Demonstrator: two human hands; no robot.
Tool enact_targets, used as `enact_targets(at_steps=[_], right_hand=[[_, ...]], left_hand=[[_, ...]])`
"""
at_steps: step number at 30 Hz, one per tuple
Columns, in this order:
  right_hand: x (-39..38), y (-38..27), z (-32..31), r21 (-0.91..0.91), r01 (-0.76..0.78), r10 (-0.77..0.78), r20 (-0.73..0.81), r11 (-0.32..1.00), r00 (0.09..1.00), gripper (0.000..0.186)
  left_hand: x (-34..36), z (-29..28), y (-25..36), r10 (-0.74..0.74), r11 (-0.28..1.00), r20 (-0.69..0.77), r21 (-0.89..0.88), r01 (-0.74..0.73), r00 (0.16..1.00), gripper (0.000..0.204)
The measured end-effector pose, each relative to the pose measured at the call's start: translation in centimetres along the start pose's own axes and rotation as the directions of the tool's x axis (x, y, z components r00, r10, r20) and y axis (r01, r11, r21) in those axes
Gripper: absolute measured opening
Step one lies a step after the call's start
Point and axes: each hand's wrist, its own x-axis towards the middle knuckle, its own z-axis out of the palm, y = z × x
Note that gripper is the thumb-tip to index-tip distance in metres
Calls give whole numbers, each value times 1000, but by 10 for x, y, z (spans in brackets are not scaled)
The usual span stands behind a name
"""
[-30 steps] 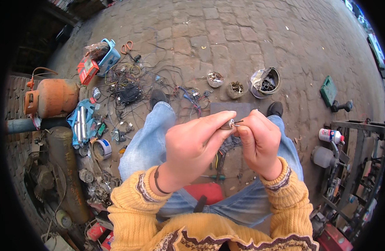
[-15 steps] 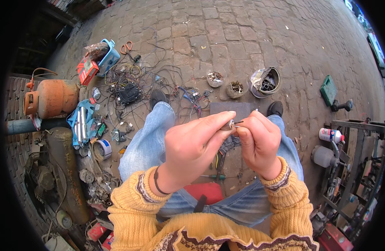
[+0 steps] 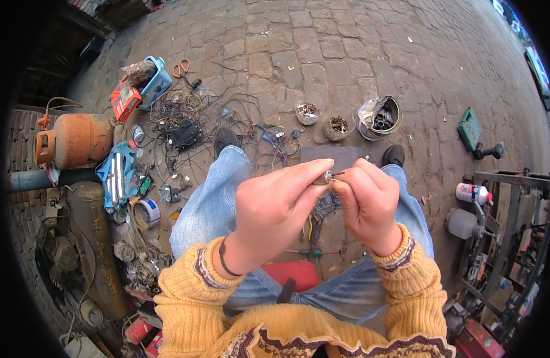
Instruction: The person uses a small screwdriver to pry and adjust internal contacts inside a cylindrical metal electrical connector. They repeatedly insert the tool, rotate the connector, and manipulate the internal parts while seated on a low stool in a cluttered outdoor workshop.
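Above my lap, my left hand [image 3: 273, 201] pinches a small round metal part [image 3: 327, 176] between thumb and fingers. Most of this part is hidden by the hand. My right hand [image 3: 371, 203] is closed beside it, thumb against forefinger, on a thin dark-and-silver wire-like piece [image 3: 338, 175] whose end meets the metal part. Whether the two are joined I cannot tell. Below the hands, pliers [image 3: 312, 230] and a screwdriver with a green handle [image 3: 310, 253] lie on the ground. A dark flat plate [image 3: 330, 155] lies just beyond the fingers.
Tangled cables [image 3: 182, 113] spread at the far left, near a blue basket [image 3: 157, 83] and an orange gas cylinder [image 3: 84, 141]. Small tubs of metal bits [image 3: 336, 127] and a bucket [image 3: 397, 116] stand ahead. A metal rack [image 3: 507, 179] is on the right.
Both hands have shifted very slightly left, with the right hand's fingers a touch lower. The grip on the small metal part and the thin piece stays the same.
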Motion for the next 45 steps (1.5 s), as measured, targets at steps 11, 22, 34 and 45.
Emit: enact_targets(at_steps=[11,22,34,45], right_hand=[[-5,1,7,-157,41,-55,-83,987,995,20],[-9,3,17,23,22,-19,-139,999,990,11],[-4,1,1,88,3,2,-57,996,998,14],[-3,0,-1,16,10,-10,-11,1000,1000,21]], left_hand=[[-4,11,4,10,996,-75,90,-4,997,35],[-8,11,4,-14,1000,-17,13,15,1000,31],[-3,8,-4,-129,959,-10,-257,122,992,29],[-1,7,-3,-122,970,-15,-212,116,992,29]])
